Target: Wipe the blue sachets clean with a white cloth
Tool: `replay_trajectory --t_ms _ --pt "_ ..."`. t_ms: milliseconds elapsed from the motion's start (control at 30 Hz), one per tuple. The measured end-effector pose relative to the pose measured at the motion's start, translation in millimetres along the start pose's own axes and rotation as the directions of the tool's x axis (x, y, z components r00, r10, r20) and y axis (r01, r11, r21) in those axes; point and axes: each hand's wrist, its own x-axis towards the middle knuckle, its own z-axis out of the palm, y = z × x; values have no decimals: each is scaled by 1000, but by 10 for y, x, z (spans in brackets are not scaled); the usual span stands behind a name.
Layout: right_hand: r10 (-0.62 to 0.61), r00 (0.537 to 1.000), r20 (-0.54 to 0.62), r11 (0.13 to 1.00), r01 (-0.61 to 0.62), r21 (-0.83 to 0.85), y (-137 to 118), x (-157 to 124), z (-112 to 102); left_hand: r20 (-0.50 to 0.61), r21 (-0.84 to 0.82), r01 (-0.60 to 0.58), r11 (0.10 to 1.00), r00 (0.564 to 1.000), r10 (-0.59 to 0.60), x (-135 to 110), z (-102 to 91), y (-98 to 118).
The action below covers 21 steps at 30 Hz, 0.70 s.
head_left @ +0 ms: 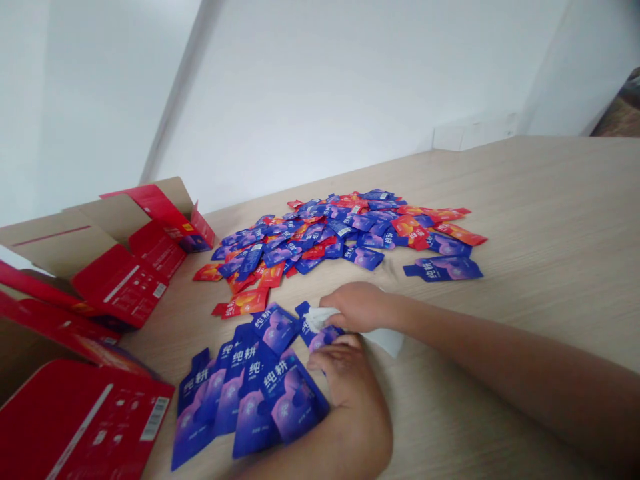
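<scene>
A white tissue (pixel 320 317) is bunched under the fingers of my right hand (pixel 361 308), pressed on a purple-blue sachet (pixel 325 338) lying on the table. More of the tissue trails out behind that hand. My left hand (pixel 345 370) grips the near end of this same sachet, thumb and fingers curled at its edge. Just left of the hands, several overlapping blue sachets (pixel 250 380) lie face up in a fanned group, white characters at the top. A large mixed pile of blue and red-orange sachets (pixel 310 233) spreads out beyond the hands.
Open red cardboard boxes (pixel 85 420) with brown insides line the left side, flaps up. One blue sachet (pixel 445 268) lies apart at the pile's right. A white wall (pixel 320 100) rises behind the wooden table (pixel 540 227), with a white box-shaped fitting (pixel 475 132) along its base.
</scene>
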Motion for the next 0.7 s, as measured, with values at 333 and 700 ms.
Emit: replay_trajectory --t_ms 333,700 --pt "-75 996 -38 997 75 3 -44 -10 -6 -25 41 -17 999 1000 18 -6 43 17" --pt "-87 994 -69 996 89 31 -64 -30 -60 -64 35 -8 999 998 10 -35 38 11"
